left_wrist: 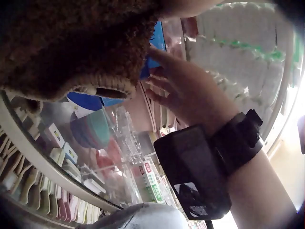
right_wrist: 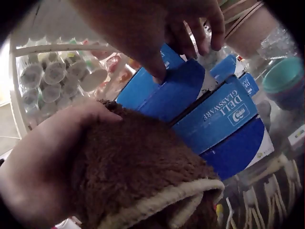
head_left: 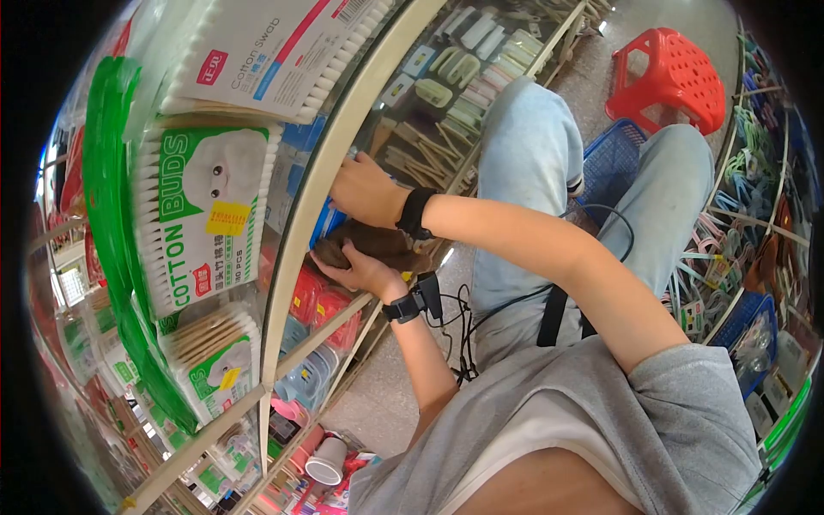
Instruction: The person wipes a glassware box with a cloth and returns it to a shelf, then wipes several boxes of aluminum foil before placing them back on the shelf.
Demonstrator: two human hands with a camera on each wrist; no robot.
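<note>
My left hand (head_left: 369,276) grips a brown fluffy cloth (right_wrist: 143,157) with beige edging, its thumb lying on the pile in the right wrist view. Just beyond it, my right hand (head_left: 367,190) is at a blue box (right_wrist: 164,98) on the shelf. The right thumb lies against the box's side, with the fingers bent over its top end. Beside that box is another blue box (right_wrist: 214,112) printed "DELI GLASSWARE". In the left wrist view the cloth fills the upper left and covers part of the blue boxes.
A pale shelf edge (head_left: 300,206) runs close by both hands. Packs of cotton buds (head_left: 202,215) stand on the upper glass shelf. Teal bowls (right_wrist: 286,76) are near the boxes. Behind the knees are a blue basket (head_left: 611,159) and a red stool (head_left: 678,81).
</note>
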